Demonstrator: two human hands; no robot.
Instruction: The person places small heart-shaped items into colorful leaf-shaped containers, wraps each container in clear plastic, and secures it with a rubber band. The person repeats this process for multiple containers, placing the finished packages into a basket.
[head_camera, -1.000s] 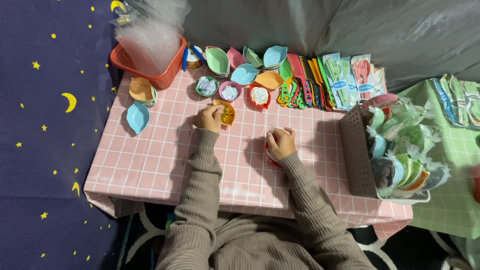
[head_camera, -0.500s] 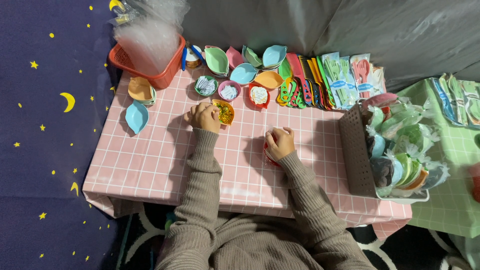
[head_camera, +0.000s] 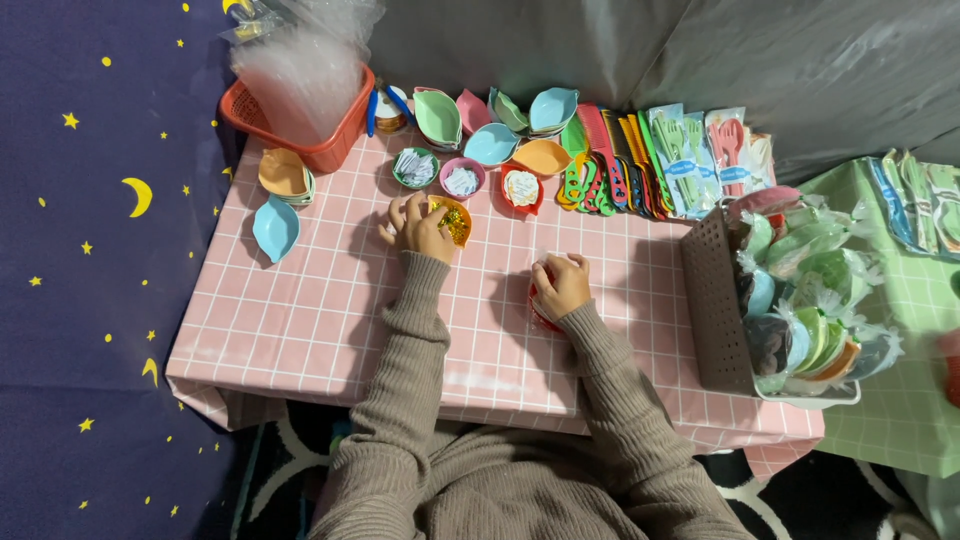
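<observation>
My left hand (head_camera: 418, 226) rests on a small orange bowl (head_camera: 455, 222) holding yellow and green bits, its fingers curled around the bowl's left rim. My right hand (head_camera: 562, 285) is closed over a small red bowl (head_camera: 540, 312) near the middle of the pink checked table (head_camera: 300, 310); most of that bowl is hidden under the fingers. Just beyond stand three small filled bowls, green (head_camera: 414, 168), pink (head_camera: 461, 180) and red (head_camera: 521, 189).
A red basket (head_camera: 310, 150) with clear plastic bags stands at the back left. Leaf-shaped dishes (head_camera: 275, 227), stacked bowls and packed cutlery (head_camera: 690, 160) line the far edge. A grey crate (head_camera: 715, 300) of wrapped dishes sits at the right, beside a green checked table (head_camera: 900, 410).
My left hand has shifted slightly left over the orange bowl. My right hand stays on the red bowl.
</observation>
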